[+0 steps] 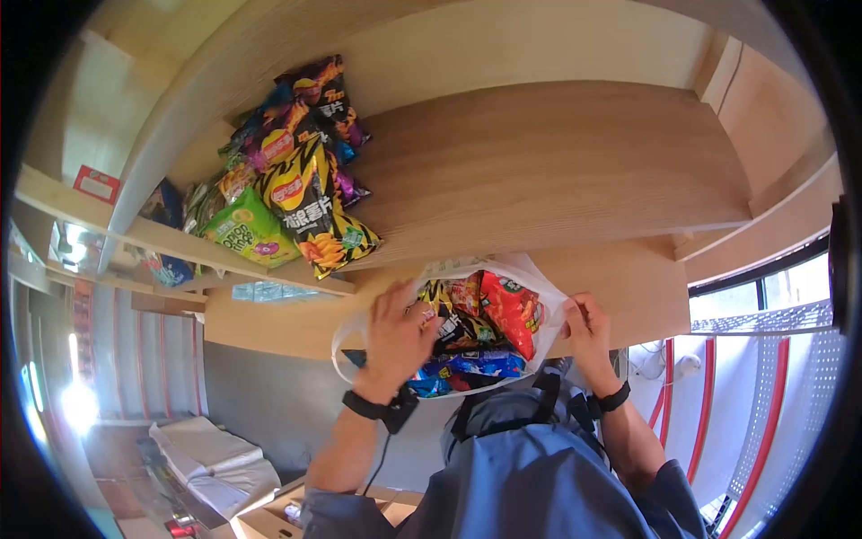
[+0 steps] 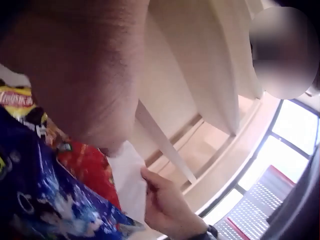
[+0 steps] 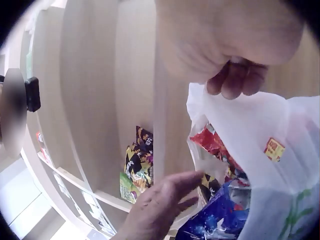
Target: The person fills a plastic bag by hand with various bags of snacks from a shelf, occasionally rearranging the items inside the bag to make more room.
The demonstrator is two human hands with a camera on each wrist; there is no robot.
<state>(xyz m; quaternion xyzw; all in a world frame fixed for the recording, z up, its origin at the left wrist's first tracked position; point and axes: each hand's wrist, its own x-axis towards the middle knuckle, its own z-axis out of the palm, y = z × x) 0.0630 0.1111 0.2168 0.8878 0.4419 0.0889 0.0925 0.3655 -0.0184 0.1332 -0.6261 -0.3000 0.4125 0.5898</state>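
Observation:
A white plastic bag [image 1: 548,310] stands at the shelf's front edge with its mouth wide apart. In it lie a red snack bag [image 1: 510,310], black-and-yellow chip bags [image 1: 455,331] and a blue snack bag [image 1: 485,364]. My right hand [image 1: 588,337] pinches the plastic bag's rim on the right, as the right wrist view shows beneath the curled fingers [image 3: 232,80]. Over the left side of the mouth is my left hand [image 1: 393,337], its fingers extended and nothing gripped. The left wrist view shows that hand [image 2: 85,75] large, beside the blue snack bag [image 2: 50,185].
On the wooden shelf [image 1: 539,162], to the left, lies a pile of chip bags [image 1: 301,198] with a green onion-ring bag [image 1: 247,232]. A cardboard box [image 1: 260,521] stands low at the left. White panels with red bars [image 1: 709,395] are at the right.

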